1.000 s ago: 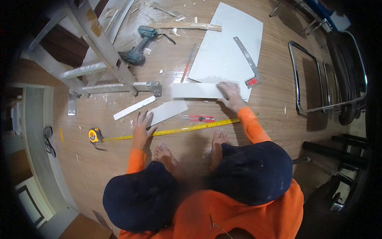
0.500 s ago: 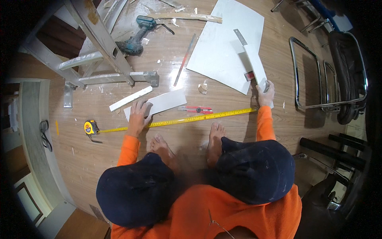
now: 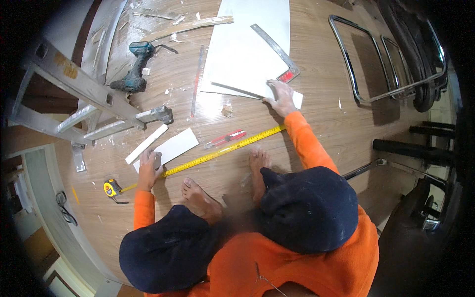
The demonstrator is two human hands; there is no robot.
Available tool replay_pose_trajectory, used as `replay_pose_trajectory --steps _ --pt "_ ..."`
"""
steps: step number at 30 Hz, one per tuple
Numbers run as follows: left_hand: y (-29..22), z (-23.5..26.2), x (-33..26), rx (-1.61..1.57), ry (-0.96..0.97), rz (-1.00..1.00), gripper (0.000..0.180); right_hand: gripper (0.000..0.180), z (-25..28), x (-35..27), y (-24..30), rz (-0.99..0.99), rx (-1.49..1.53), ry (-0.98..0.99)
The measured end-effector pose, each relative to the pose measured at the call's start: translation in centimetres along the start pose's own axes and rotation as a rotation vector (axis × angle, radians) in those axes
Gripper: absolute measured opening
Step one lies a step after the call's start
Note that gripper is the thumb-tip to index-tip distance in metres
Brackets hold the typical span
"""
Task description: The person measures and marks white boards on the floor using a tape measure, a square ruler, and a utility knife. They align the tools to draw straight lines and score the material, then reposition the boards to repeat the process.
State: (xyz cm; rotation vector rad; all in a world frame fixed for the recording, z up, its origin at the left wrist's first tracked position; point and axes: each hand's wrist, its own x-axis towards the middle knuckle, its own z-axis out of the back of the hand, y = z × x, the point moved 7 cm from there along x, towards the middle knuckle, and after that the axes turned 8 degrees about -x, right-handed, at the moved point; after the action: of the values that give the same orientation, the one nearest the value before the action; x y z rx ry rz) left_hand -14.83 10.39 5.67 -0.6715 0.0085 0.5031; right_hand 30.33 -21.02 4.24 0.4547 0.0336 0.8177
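Observation:
My left hand (image 3: 150, 168) has its fingers curled over the near left end of a short white board strip (image 3: 175, 147) lying on the floor. A longer white board strip (image 3: 298, 100) is gripped by my right hand (image 3: 282, 99), its thin edge showing to the left of the fingers. That strip overlaps the near end of a large white sheet (image 3: 237, 54). A metal try square (image 3: 272, 43) with a red part lies on the sheet, just beyond my right hand. Between my hands stretches the yellow blade of a tape measure (image 3: 112, 188), passing my feet. A red utility knife (image 3: 226, 138) lies beside the blade.
An aluminium ladder (image 3: 99, 91) stands at the left, near a teal cordless drill (image 3: 134, 69). A narrow white offcut (image 3: 147, 144), a thin red-and-grey strip (image 3: 197, 81) and scraps lie about. Chrome-framed chairs (image 3: 356, 99) are at the right.
My right hand has moved the longer strip leftward and lowered it from a steep angle to lie across the sheet's near end, uncovering the try square. The view has shifted; my left hand stays on the short strip.

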Motion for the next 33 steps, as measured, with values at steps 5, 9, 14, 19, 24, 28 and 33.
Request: replay_pose_trajectory --steps 5,9,14,19,24,28,33 --pt "1.1 0.5 -0.3 0.044 0.019 0.039 0.053 0.068 -2.5 0.6 0.4 0.009 0.047 0.063" --pt "-3.7 1.6 3.1 -0.047 0.179 -0.06 0.051 0.073 -3.0 0.3 -0.1 -0.007 0.048 0.055" --pt "-13.0 5.7 8.6 -0.23 0.376 -0.07 0.034 0.083 -4.0 0.3 1.3 -0.048 -0.082 -0.057" --pt "-14.9 4.7 16.5 -0.127 0.569 -0.207 0.034 0.083 -1.7 -3.0 -0.4 -0.291 -0.095 -0.408" --pt "-14.0 -2.4 25.9 -0.192 0.254 -0.061 0.048 0.072 -1.7 -8.1 -6.4 -0.616 0.023 -0.469" --pt "-12.0 -7.7 28.1 -0.389 -0.154 0.033 0.049 0.068 -2.3 -7.8 -6.1 -0.659 0.187 -0.41" --pt "-11.1 -10.7 26.8 -0.741 -0.387 0.281 0.046 0.066 -2.4 -7.1 -6.8 -0.716 0.249 -0.402"
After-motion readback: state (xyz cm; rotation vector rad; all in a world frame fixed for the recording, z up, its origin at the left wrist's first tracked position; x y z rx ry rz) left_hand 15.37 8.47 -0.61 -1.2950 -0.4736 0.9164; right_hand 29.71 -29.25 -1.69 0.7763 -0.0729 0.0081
